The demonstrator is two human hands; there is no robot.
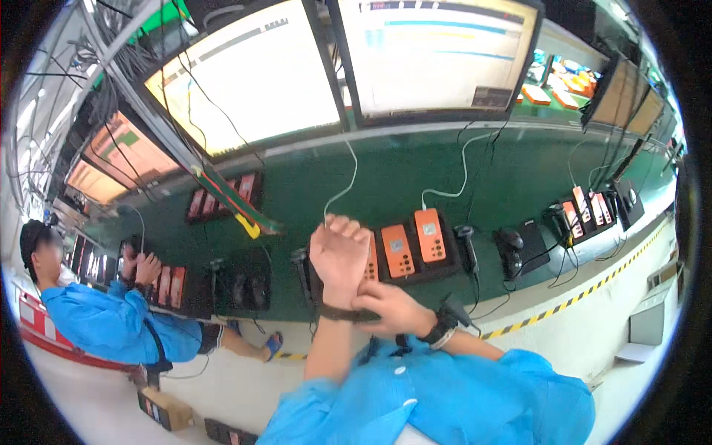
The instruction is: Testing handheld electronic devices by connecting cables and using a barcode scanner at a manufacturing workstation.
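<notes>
My left hand [340,256] is raised over the bench edge, its inner side facing me and its fingers curled in, with nothing visible in them. A dark wrist strap [337,312] circles my left wrist. My right hand [393,305] reaches across, fingers closed at this strap. Another black band [443,328] is on my right wrist. Behind my hands, orange handheld devices [430,236] lie in a dark tray [458,265]; a white cable [445,193] runs to one of them. My left hand partly covers the nearest device.
Two monitors [437,59] stand above the green bench [393,170]. Handheld scanners [467,248] flank the tray. Farther right are a black mouse [512,239] and more devices [582,204]. At left, a person in blue [111,319] works. A yellow-handled tool [248,226] hangs nearby.
</notes>
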